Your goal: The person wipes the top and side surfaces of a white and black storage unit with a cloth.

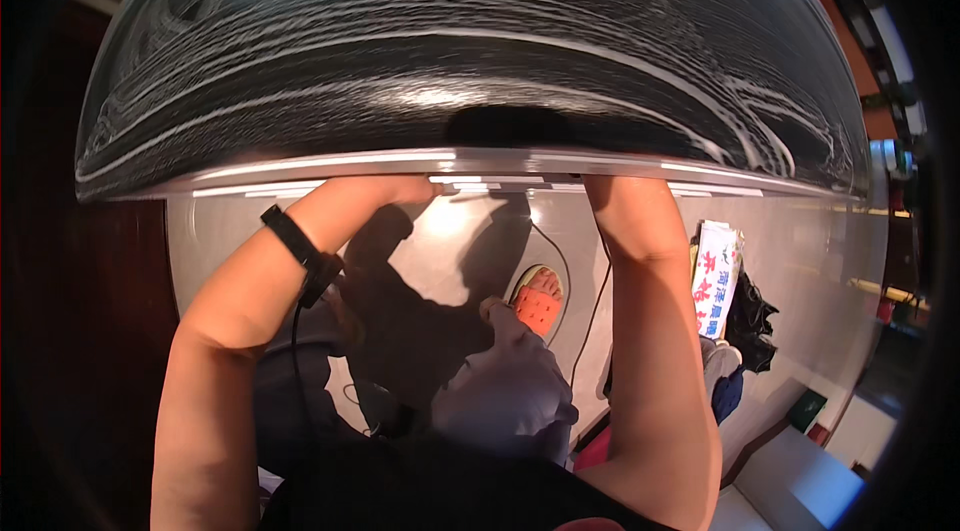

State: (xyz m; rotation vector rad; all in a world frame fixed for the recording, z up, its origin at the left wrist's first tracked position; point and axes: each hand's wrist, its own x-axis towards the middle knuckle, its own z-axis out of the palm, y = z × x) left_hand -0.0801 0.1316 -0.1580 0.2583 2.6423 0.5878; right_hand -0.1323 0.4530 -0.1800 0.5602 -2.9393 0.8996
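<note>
A large, dark, glossy panel (pixel 420 58) spans the upper part of the view, its surface covered with curved whitish streaks. Its pale, shiny front edge (pixel 495 160) runs across in front of me. My left hand (pixel 409 188) reaches beneath that edge, with part of the hand showing and the fingers mostly hidden. A black band (pixel 296 242) circles my left wrist. My right forearm (pixel 649 321) goes up to the same edge farther right, where the panel hides my right hand. What either hand holds there cannot be seen.
My foot in an orange slipper (pixel 538 306) stands on the pale glossy floor (pixel 442 253). A dark cord (pixel 592 313) runs along the floor. At right lie a white printed bag (pixel 716 276) bearing writing and a crumpled black bag (pixel 752 321). A dark reddish surface (pixel 82 336) lies left.
</note>
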